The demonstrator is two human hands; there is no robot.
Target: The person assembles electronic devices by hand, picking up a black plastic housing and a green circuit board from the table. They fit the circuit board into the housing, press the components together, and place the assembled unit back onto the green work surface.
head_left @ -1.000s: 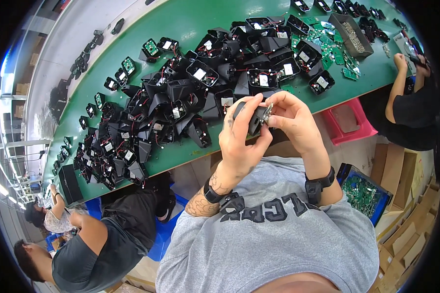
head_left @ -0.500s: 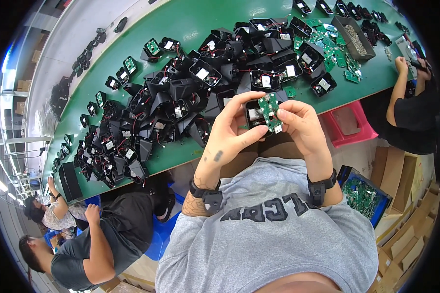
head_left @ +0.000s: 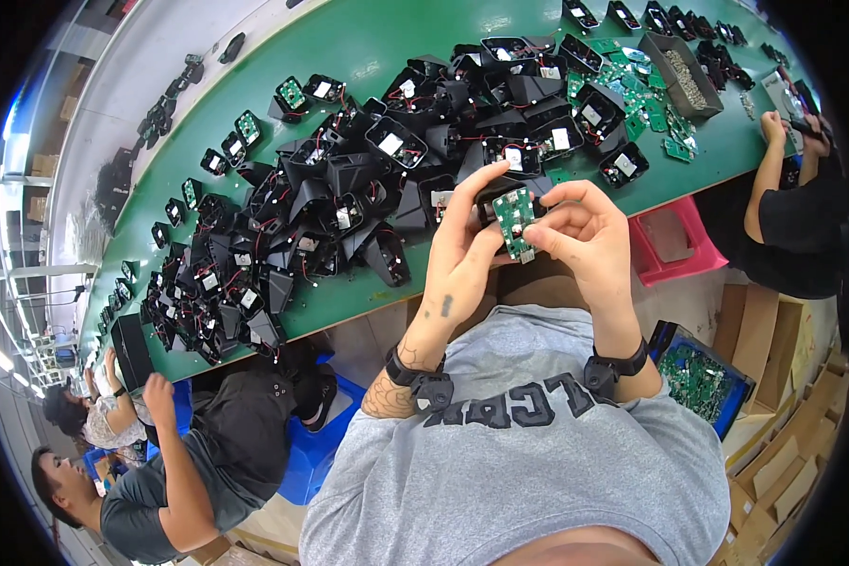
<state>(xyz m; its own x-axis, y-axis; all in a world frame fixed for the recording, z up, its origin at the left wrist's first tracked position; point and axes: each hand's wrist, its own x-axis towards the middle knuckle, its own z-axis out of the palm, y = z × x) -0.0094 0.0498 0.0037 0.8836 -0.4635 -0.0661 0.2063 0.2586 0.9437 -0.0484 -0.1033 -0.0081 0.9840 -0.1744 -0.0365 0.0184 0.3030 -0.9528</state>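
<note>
In front of my chest, at the near edge of the bench, a green circuit board (head_left: 514, 222) stands nearly upright with its component side showing. My right hand (head_left: 585, 236) pinches it by the right side, thumb on its face. My left hand (head_left: 464, 250) curves around a black plastic housing (head_left: 486, 205), which is mostly hidden behind the board and fingers. The board's left edge lies close to my left thumb; whether they touch I cannot tell. A large heap of similar black housings (head_left: 354, 174) with red wires and white labels lies just beyond my hands.
Loose green boards (head_left: 646, 94) lie at the back right of the green bench (head_left: 217, 108), beside a grey bin (head_left: 679, 75) of small metal parts. A pink stool (head_left: 674, 241) and a blue tray (head_left: 660, 344) of boards are to my right. Co-workers sit at both sides.
The board has turned more upright and shifted slightly left, covering more of the housing. My left hand has moved a little right, its index finger lifted. The left co-worker's arm has moved.
</note>
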